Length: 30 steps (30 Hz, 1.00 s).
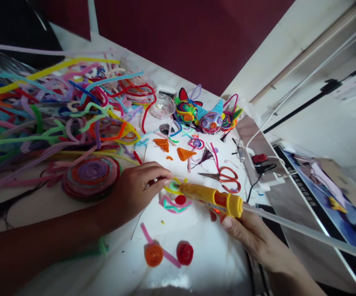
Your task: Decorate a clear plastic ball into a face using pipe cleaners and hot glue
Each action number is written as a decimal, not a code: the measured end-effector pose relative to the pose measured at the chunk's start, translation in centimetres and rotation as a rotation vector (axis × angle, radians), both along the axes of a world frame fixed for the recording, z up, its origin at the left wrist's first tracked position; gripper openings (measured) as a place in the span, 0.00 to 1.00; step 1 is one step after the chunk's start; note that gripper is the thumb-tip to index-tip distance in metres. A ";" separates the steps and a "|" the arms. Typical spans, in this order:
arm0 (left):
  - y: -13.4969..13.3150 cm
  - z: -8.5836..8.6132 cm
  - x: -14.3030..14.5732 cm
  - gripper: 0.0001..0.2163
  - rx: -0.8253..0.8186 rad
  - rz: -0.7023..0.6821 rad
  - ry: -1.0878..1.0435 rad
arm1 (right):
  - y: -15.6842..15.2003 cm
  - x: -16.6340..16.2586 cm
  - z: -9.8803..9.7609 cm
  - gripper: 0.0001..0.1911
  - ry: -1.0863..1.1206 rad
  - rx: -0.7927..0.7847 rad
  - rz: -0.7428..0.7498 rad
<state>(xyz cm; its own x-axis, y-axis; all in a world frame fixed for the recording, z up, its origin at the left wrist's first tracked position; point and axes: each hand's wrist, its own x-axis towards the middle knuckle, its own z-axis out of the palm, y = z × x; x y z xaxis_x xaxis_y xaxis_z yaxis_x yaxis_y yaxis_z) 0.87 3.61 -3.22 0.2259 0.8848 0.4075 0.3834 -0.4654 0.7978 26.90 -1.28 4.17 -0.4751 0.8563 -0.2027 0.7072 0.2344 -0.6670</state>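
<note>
My right hand (247, 234) is closed around a yellow glue gun (210, 197) with a long clear glue stick (304, 232) trailing out of its back. Its nozzle touches a small green and yellow pipe-cleaner coil (174, 186). My left hand (139, 187) pinches that coil between thumb and fingers on the white table (208, 255). Just below the coil lies a pink and teal pipe-cleaner shape with a red spiral (178, 202).
A big heap of loose coloured pipe cleaners (51, 111) fills the left. A large flat spiral disc (90, 174), red scissors (225, 177), orange cones (185, 153), colourful finished figures (208, 117), a glass bowl (163, 106), orange (153, 255) and red (184, 253) rolls, and a power strip (262, 162) surround the hands.
</note>
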 end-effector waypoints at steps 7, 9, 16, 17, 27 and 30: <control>0.1 0.1 0.0 0.05 -0.024 0.001 0.015 | 0.3 -0.7 0.4 0.16 0.017 0.074 0.040; 0.1 0.2 0.0 0.06 -0.038 0.002 0.021 | 0.4 -0.8 0.3 0.16 0.035 0.078 0.040; 0.0 0.5 0.1 0.05 -0.077 0.009 0.059 | 0.3 -0.5 0.0 0.19 0.055 0.057 0.039; 0.0 0.5 0.1 0.05 -0.075 0.009 0.062 | 0.3 -0.5 0.1 0.19 0.052 0.053 0.041; 0.0 0.8 0.2 0.06 -0.046 -0.002 0.089 | 0.2 -0.3 0.0 0.22 0.184 -0.091 -0.035; 0.1 0.8 0.2 0.06 -0.041 -0.006 0.090 | 0.0 -0.1 -0.5 0.23 0.253 -0.145 -0.065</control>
<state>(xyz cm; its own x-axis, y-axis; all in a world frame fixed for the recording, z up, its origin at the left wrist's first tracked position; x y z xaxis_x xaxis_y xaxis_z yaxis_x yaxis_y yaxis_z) 1.07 3.67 -2.42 0.2656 0.8987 0.3491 0.4520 -0.4359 0.7783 26.80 -1.24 3.65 -0.4715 0.8571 -0.2076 0.5246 0.0833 -0.8473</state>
